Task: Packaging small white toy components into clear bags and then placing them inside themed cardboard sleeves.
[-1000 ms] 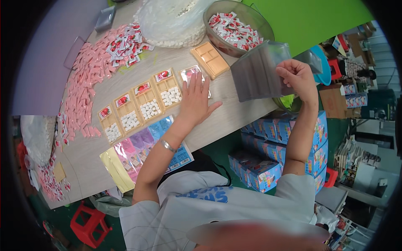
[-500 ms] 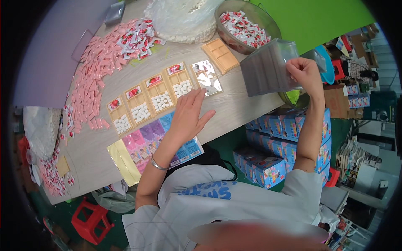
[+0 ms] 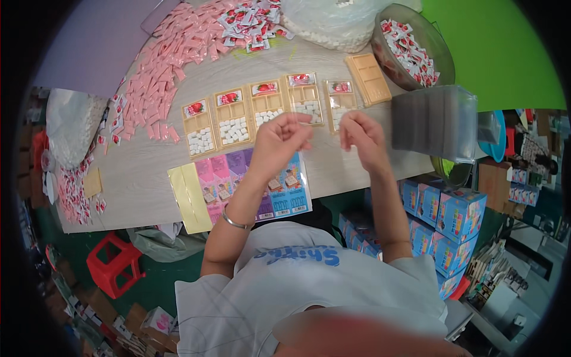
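Observation:
Both my hands hover over the right part of a row of tan compartment trays. My left hand (image 3: 275, 146) has bent fingers drawn together beside the fourth tray (image 3: 306, 94), which looks glossy, as if under clear plastic. My right hand (image 3: 364, 140) is curled with fingertips pointing down, at the lower end of the fifth, glossy tray (image 3: 341, 95). Whatever is between the fingers is too transparent or hidden to make out. The first tray (image 3: 198, 123), second tray (image 3: 231, 114) and third tray (image 3: 265, 103) hold strawberry-print sachets and small white pieces.
A stack of clear plastic covers (image 3: 429, 122) stands at the right table edge. Behind are empty tan trays (image 3: 369, 79), a bowl of sachets (image 3: 447, 59) and a bag of white pieces (image 3: 333, 27). Pink packets (image 3: 157, 83) cover the left. Colourful printed sheets (image 3: 223, 172) lie nearest me.
My right hand has left the stack of clear covers and come left to the trays. My left hand's outstretched fingers have bent. The whole view has shifted, with the table turned slightly.

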Motion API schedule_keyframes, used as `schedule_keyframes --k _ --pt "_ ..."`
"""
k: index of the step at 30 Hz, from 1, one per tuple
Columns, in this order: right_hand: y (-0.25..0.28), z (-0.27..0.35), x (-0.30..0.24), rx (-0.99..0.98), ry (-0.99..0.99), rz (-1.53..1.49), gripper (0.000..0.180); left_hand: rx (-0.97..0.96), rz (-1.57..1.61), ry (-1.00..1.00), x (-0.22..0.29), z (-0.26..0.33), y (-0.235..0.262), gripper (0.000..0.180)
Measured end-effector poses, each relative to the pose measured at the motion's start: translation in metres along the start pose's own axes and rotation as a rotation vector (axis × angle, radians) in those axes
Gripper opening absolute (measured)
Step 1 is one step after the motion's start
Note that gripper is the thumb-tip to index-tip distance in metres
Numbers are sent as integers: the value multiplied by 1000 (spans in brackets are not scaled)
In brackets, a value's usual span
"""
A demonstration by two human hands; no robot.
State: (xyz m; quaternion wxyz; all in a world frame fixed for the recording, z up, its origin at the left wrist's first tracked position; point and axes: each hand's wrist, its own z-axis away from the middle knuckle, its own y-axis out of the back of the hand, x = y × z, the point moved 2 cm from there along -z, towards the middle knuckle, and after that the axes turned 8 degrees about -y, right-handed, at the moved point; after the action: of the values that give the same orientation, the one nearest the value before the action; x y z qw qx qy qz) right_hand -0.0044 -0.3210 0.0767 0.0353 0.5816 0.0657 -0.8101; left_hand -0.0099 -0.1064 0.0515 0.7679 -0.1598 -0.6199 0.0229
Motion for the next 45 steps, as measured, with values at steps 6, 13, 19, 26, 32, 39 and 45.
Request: schedule_keyframes --k 6,13,19,26,32,39,45 --pt "-12 -67 43 227 -11 349 18 199 -633 -128 -1 -45 17 50" --pt "-20 -69 43 546 266 1123 17 6 -1365 -793 -39 -73 1 61" --pt "16 26 -68 751 674 808 19 -87 -1587 -561 -71 -80 -25 74" --pt "142 79 -144 944 360 1056 17 -164 -1648 -459 -60 -82 -31 85" --pt "186 68 -137 468 -59 565 16 -68 -1604 -466 -45 -45 24 83" --pt "197 70 -139 453 -76 507 19 -44 -1674 -516 -57 -44 37 82" --pt "196 70 -139 450 -76 467 19 -33 -1579 -523 -36 -35 20 82"
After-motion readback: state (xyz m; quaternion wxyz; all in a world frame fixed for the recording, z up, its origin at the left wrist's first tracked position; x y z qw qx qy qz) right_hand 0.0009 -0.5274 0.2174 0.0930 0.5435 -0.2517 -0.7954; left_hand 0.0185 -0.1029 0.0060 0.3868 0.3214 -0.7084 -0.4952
